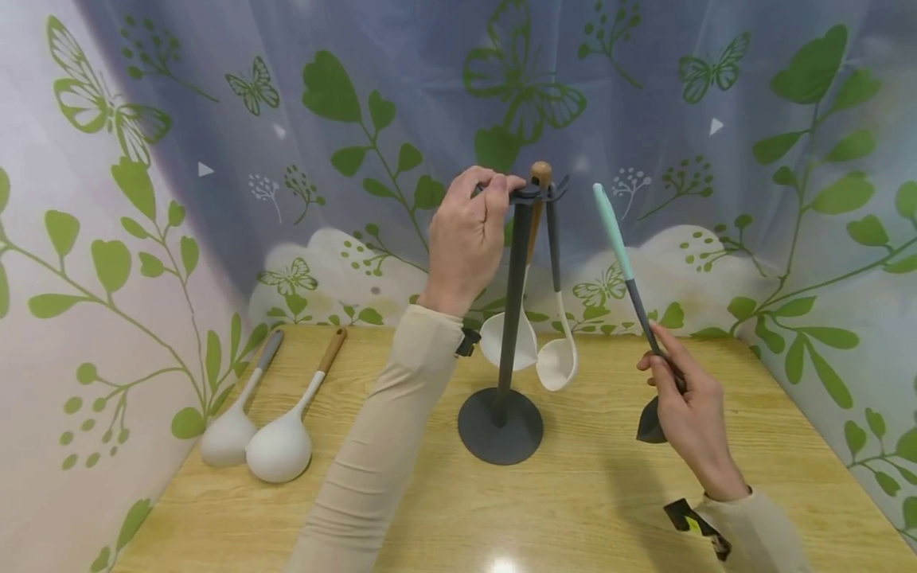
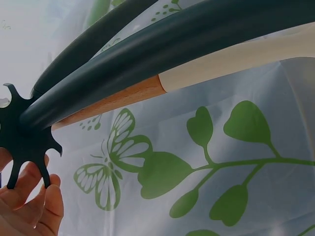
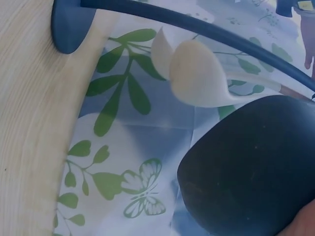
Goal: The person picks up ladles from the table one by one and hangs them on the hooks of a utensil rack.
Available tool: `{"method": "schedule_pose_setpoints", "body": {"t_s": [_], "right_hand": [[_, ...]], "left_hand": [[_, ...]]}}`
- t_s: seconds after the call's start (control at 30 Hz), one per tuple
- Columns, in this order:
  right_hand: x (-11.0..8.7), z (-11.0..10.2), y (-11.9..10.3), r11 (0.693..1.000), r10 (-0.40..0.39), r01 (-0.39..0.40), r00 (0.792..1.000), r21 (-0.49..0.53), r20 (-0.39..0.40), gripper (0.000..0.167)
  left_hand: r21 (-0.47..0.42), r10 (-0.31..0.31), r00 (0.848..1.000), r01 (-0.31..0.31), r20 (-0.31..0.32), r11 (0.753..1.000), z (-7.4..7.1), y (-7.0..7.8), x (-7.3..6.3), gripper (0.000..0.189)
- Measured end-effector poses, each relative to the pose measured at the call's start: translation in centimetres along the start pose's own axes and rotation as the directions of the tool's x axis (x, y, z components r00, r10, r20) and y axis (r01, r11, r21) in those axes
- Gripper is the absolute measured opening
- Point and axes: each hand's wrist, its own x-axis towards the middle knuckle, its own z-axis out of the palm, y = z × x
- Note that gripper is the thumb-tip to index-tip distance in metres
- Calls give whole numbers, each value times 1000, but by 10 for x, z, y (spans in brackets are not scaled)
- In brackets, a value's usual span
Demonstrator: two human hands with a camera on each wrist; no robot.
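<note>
My left hand point(image 1: 467, 231) grips the hooked top plate point(image 2: 22, 128) of a dark utensil stand point(image 1: 510, 318). In the left wrist view its fingertips point(image 2: 51, 206) curl about two of the hooks. A white utensil with a wooden handle point(image 1: 510, 338) and a white ladle with a grey handle point(image 1: 559, 362) hang from the stand's far side. To the right, my right hand point(image 1: 689, 406) holds a cooking utensil point(image 1: 612, 231) by its dark shaft, mint handle up. Its broad, rounded dark head point(image 3: 251, 167) points down, partly hidden by the hand in the head view.
Two white ladles lie on the left of the wooden table point(image 1: 573, 509), bowls down: one with a grey handle point(image 1: 229, 434), one with a wooden handle point(image 1: 281, 446). The stand's round base point(image 1: 500, 442) sits mid-table. A leaf-patterned curtain point(image 1: 401, 103) hangs behind and at both sides.
</note>
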Motion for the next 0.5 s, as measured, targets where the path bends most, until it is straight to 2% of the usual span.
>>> {"method": "schedule_pose_setpoints", "body": {"t_s": [0.5], "right_hand": [[-4,0,-16,988,-82,80,997,133,7,47]], "left_hand": [[8,-13,1000,13,17,1000,-2,0,0,42]]}}
